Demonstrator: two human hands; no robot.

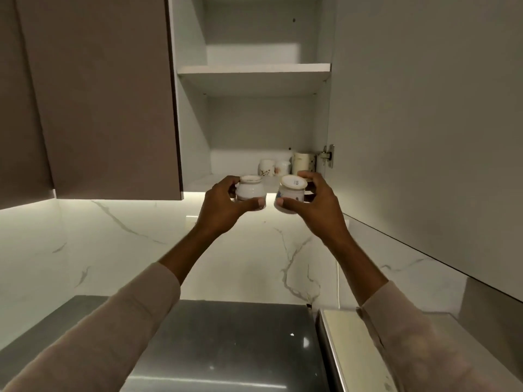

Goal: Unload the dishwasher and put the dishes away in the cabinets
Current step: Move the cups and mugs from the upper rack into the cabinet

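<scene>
Two cups: small, white and glazed, one in each hand, raised just in front of the bottom shelf (206, 181) of the open cabinet (192, 108), not yet set down.
Left cup (250, 190): roughly level, which end up hard to tell.
Right cup (291, 195): tilted, stamped base turned toward the camera, close beside the left cup, contact unclear.
Left hand (223, 202): thumb under the belly, fingers curled round the far side, pinching the left cup.
Right hand (311, 205): same hold on the right cup, thumb low, fingers over the far side.
Handling: probably light, stiff, slick and easy to chip; best held round the belly, kept apart from each other and from the shelf edge.
Inside the cabinet: three more cups (283, 168) at the back right of the bottom shelf, white board showing to their left; upper shelf (254, 69) above.
Beside the cabinet: closed brown door (107, 94) to the left, open door (424, 137) swung out to the right.
Below the cabinet: lit marble wall (113, 250), then dark counter (226, 335).
</scene>
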